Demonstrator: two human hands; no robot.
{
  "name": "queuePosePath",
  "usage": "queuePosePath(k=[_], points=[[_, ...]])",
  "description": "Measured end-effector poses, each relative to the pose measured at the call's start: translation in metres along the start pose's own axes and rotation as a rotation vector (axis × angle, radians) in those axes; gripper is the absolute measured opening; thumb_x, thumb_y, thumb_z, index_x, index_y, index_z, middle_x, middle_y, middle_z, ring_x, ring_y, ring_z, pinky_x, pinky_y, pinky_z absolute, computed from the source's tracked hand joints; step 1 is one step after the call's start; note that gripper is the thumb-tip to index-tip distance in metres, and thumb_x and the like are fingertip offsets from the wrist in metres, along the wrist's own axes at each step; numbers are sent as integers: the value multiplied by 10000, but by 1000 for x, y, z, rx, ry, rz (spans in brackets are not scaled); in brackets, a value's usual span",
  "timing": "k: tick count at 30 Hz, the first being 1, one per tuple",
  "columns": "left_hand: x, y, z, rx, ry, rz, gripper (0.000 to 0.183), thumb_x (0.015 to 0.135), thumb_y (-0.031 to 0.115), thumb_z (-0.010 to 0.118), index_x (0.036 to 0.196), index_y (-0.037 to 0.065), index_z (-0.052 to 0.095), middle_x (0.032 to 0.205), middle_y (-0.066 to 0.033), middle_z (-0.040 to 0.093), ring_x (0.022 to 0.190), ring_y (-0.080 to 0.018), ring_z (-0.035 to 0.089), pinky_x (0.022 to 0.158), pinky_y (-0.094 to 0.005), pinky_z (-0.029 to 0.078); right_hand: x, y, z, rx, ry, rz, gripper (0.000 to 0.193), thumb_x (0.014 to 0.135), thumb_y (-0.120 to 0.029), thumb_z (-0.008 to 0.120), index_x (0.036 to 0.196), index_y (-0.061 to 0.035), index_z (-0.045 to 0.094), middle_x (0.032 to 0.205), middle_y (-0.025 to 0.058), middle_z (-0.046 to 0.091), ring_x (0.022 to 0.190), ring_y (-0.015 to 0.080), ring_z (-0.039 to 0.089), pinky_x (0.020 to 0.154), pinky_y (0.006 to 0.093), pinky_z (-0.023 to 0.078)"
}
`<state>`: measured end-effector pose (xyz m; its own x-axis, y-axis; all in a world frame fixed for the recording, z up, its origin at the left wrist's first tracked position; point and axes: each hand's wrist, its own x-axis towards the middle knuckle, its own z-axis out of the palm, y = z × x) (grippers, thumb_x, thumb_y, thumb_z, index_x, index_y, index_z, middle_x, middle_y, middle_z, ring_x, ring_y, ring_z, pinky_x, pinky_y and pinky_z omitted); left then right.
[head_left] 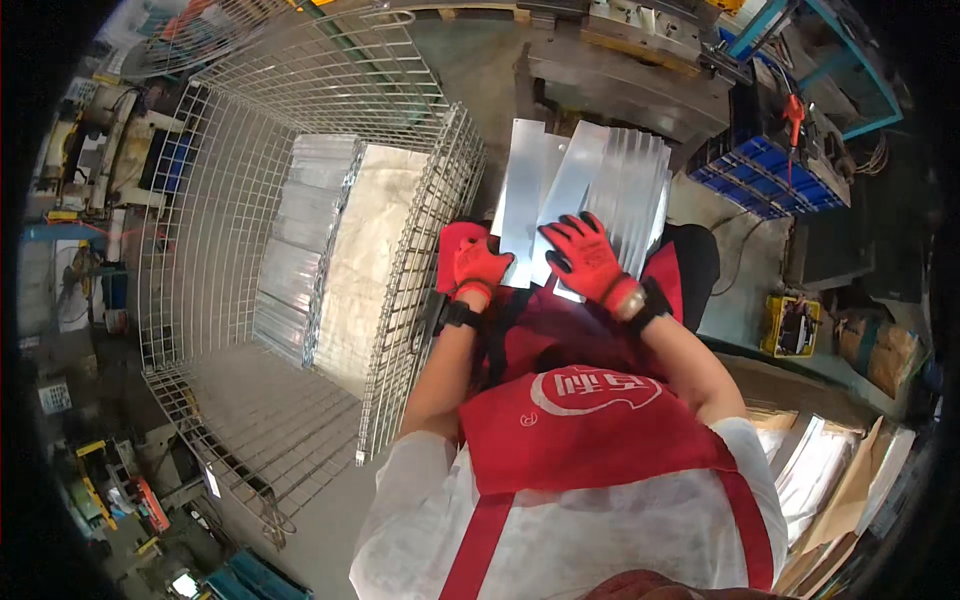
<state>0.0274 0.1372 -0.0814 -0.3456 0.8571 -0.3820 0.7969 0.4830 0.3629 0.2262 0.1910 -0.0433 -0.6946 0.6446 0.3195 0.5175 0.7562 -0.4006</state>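
My left hand (482, 264), in a red and black work glove, grips the near left edge of a flat silvery metal strip (527, 190), thumb on top. My right hand (585, 258), gloved alike, lies with fingers apart over a second metal strip (577, 175) that is tilted beside the first. Right of these, ridged metal strips (630, 190) lie side by side. All of them rest above my lap, over my red apron (590, 430). What supports them from below is hidden.
Left of me stands a wire mesh cage (400, 300) holding stacked metal strips (305, 230) and a cream cloth or sheet (370, 250). A blue crate (770, 165) and a small yellow bin (792, 326) are at right. Cardboard boxes (850, 480) stand at lower right, heavy metal machinery (630, 80) ahead.
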Motion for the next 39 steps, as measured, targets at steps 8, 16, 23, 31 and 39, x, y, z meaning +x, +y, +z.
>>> queuePosePath(k=[8, 16, 23, 31, 39], points=[[-14, 10, 1, 176, 561, 124, 493, 656, 477, 574, 899, 48, 578, 1040, -178, 512, 947, -297, 502, 792, -382, 423, -20, 22, 22, -168, -313, 9, 363, 727, -324, 522, 1034, -133, 548, 1115, 73, 523, 1145, 294, 370, 983, 547, 150], [-31, 61, 25, 41, -227, 240, 514, 706, 527, 531, 768, 27, 632, 798, -201, 606, 800, -319, 586, 727, -403, 445, -19, 25, 1, 105, -61, 127, 252, 740, -197, 551, 978, -118, 569, 1022, 70, 566, 998, 252, 494, 949, 431, 273], [-32, 58, 21, 139, -146, 211, 529, 681, 552, 544, 788, 44, 647, 823, -162, 622, 810, -304, 595, 723, -388, 458, -21, 29, -28, 210, 42, 192, 204, 733, -156, 560, 928, -104, 587, 939, 85, 591, 919, 273, 527, 893, 398, 338], [-31, 45, 32, 27, -125, 190, 579, 666, 597, 532, 832, 51, 632, 842, -172, 612, 829, -327, 579, 731, -402, 448, -19, 19, -44, 254, 187, 221, 216, 721, -142, 578, 931, -93, 586, 930, 95, 589, 909, 283, 527, 887, 400, 348], [-69, 54, -21, -851, -425, 150, 261, 786, 237, 619, 917, 13, 592, 864, -58, 633, 685, -85, 555, 623, -248, 454, -11, 19, -61, 745, 445, 600, 341, 781, -171, 584, 1092, -45, 523, 961, 117, 599, 944, 221, 552, 847, 312, 393]])
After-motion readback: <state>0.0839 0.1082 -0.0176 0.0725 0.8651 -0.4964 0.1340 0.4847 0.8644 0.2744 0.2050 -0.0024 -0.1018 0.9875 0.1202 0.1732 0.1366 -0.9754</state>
